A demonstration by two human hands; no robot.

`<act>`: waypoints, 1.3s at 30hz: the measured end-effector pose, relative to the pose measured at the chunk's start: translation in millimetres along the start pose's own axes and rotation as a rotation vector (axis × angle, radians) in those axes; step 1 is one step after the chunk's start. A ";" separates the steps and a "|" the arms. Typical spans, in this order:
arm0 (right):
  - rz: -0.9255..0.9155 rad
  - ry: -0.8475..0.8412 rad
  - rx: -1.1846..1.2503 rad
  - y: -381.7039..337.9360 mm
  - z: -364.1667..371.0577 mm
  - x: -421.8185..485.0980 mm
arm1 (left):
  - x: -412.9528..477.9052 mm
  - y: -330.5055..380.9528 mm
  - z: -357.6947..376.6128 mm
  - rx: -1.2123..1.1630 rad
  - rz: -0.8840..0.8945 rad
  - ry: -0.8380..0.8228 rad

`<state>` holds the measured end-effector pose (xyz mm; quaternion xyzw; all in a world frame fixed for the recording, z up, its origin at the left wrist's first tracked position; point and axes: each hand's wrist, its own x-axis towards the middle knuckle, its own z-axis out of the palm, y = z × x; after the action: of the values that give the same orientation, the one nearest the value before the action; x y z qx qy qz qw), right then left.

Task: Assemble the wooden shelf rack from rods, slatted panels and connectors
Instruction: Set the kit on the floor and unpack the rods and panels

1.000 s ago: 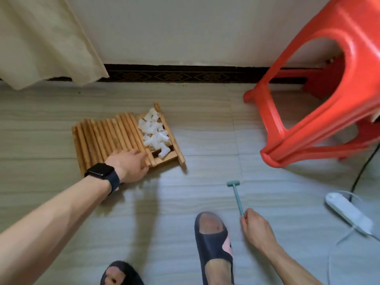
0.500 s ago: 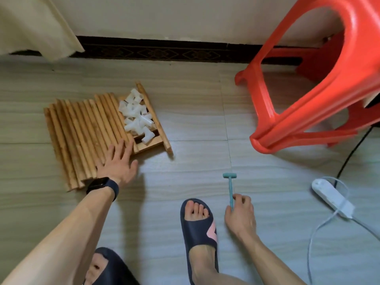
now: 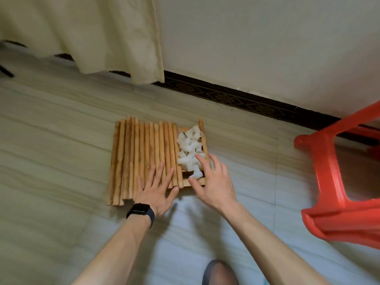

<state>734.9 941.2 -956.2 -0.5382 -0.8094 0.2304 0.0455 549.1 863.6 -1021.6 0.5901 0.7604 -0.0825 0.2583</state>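
Note:
Several wooden rods lie side by side on the floor, resting on a slatted wooden panel. A heap of white plastic connectors sits on the panel's right part. My left hand lies flat and open on the near ends of the rods, a dark watch on its wrist. My right hand hovers open over the near right corner of the panel, fingers spread, fingertips touching or just above the nearest connectors.
A red plastic stool lies tipped over at the right. A cream curtain hangs at the upper left over the dark skirting board. My slippered foot shows at the bottom edge. The floor is pale tile.
My right hand has let go of the small teal hammer and moved up to the connectors. The view swung left, so the hammer and power strip are out of view. My left hand stays on the rods.

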 end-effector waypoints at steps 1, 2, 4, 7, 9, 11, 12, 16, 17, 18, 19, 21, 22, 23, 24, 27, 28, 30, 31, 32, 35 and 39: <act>-0.016 -0.051 -0.057 -6.2 -1.3 17.2 | -0.4 0.8 2.0 0.001 -0.003 0.004; -0.019 -0.098 -0.107 -10.8 -0.6 32.3 | -1.0 1.8 3.6 0.005 -0.007 0.004; -0.010 -0.179 -0.183 -15.6 7.1 55.4 | -1.2 4.4 4.4 -0.002 -0.017 -0.007; -0.005 -0.216 -0.257 -16.6 24.8 69.2 | 1.4 7.1 2.0 -0.029 -0.029 -0.019; -0.015 -0.157 -0.285 -15.5 33.2 70.5 | 3.0 7.2 -0.2 -0.024 -0.027 -0.024; -0.029 -0.132 -0.292 -15.6 37.8 71.2 | 2.9 5.3 0.3 -0.017 -0.027 -0.034; -0.035 -0.132 -0.294 -16.0 39.4 71.6 | 2.7 4.0 0.5 -0.014 -0.028 -0.041; -0.028 -0.136 -0.293 -14.7 43.1 71.9 | 1.8 1.5 1.2 -0.013 -0.028 -0.072; -0.012 -0.133 -0.260 -15.6 42.0 72.1 | 1.7 1.3 1.1 -0.014 -0.028 -0.075; 0.014 -0.132 -0.212 -17.3 40.2 73.0 | 1.8 1.2 0.9 -0.015 -0.027 -0.076; 0.043 -0.134 -0.160 -19.3 38.6 74.1 | 2.0 1.4 1.0 -0.016 -0.027 -0.076; 0.079 -0.148 -0.082 -23.0 37.0 75.2 | 2.3 1.6 1.5 -0.020 -0.028 -0.074; 0.086 -0.153 -0.054 -23.8 37.2 74.3 | 2.2 1.8 1.5 -0.022 -0.028 -0.079; 0.085 -0.148 -0.030 -23.4 38.0 72.7 | 2.0 2.5 1.4 -0.022 -0.028 -0.085; 0.078 -0.135 -0.008 -21.8 38.6 71.0 | 1.9 3.4 1.3 -0.020 -0.027 -0.091; 0.057 -0.093 0.093 -14.6 38.5 69.1 | 0.6 5.1 -0.1 -0.012 -0.029 -0.104; 0.049 -0.082 0.133 -12.9 38.2 69.2 | 0.4 5.1 -0.7 -0.011 -0.031 -0.103; 0.029 -0.047 0.194 -11.3 38.4 68.1 | 0.1 5.0 -1.5 -0.010 -0.035 -0.101; 0.018 -0.022 0.215 -11.1 39.0 67.2 | 0.5 5.1 -1.6 -0.012 -0.037 -0.102; 0.006 0.003 0.231 -10.5 40.0 65.9 | 0.7 5.4 -1.8 -0.014 -0.037 -0.105; 0.005 0.076 0.267 -5.7 40.3 62.0 | 1.3 6.9 -1.4 -0.015 -0.037 -0.116; -0.017 0.178 0.304 3.2 34.6 59.6 | 3.0 5.4 -2.4 -0.006 -0.040 -0.117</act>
<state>701.6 984.2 -998.8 -0.5366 -0.7626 0.3011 0.1997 553.0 868.8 -1020.0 0.5682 0.7559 -0.1198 0.3024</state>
